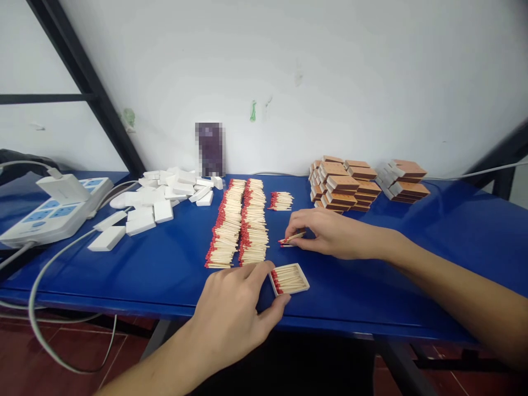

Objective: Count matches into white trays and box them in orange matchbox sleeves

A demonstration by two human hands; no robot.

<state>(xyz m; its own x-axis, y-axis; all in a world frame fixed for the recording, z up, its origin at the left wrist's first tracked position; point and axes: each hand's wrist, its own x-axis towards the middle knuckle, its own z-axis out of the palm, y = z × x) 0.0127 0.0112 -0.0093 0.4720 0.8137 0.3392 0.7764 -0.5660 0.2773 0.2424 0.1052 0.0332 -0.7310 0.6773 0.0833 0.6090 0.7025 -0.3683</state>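
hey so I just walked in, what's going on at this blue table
Someone is handling matches. Their left hand grips a tray with matches lying in it, and their right hand pinches a few more matches. Behind the tray are two long rows of matches and a smaller bunch, with red heads to the left. White pieces lie in a heap on the left; matchboxes are stacked on the right.

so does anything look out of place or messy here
The white boxes on the left lie heaped at odd angles, untidy beside the two lined-up rows of matches. The wall also has a green mark.
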